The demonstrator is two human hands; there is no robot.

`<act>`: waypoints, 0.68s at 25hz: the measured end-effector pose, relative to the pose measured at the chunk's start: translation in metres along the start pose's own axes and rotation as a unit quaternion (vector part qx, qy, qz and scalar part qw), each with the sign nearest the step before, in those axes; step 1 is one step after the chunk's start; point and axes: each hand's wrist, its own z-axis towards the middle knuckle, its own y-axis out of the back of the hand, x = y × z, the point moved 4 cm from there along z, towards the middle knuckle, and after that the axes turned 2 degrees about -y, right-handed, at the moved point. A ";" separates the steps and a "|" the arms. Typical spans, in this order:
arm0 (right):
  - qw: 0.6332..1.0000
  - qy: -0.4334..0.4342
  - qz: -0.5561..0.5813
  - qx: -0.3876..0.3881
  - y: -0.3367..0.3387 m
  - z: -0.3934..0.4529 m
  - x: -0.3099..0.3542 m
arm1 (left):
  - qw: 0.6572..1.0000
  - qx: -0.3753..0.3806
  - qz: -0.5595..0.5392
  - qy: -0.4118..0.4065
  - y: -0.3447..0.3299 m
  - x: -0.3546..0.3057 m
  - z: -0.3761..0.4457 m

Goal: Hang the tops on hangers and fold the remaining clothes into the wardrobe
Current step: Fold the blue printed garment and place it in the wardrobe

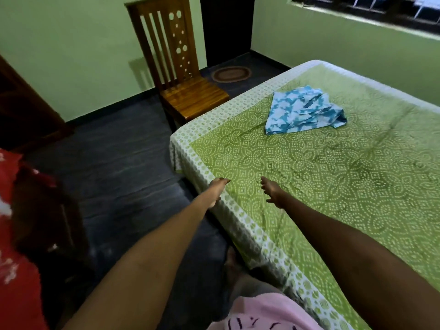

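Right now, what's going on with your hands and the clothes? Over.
Left hand open at bed edge, no grip. Right hand open above green patterned bedsheet. Blue-and-white printed garment crumpled ahead, untouched. Nothing between hands and garment.

Both bare arms stretch forward, nearly straight. The left hand [217,190] has its fingers extended and held together, holding nothing. The right hand [271,190] has fingers loosely spread and slightly bent, thumb apart, also holding nothing.

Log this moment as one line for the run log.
phase: reaching | left hand: empty, at bed edge | right hand: open, above bedspread | blue garment: crumpled on bed, untouched | chair: beside bed
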 end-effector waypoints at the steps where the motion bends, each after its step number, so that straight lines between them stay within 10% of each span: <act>1: 1.000 0.004 0.009 0.000 -0.001 0.024 0.016 | 1.000 0.002 0.015 -0.006 0.007 -0.017 0.023; 17: 0.950 -0.121 0.265 -0.109 0.039 0.283 0.170 | 0.991 0.092 0.096 0.008 -0.008 -0.248 0.332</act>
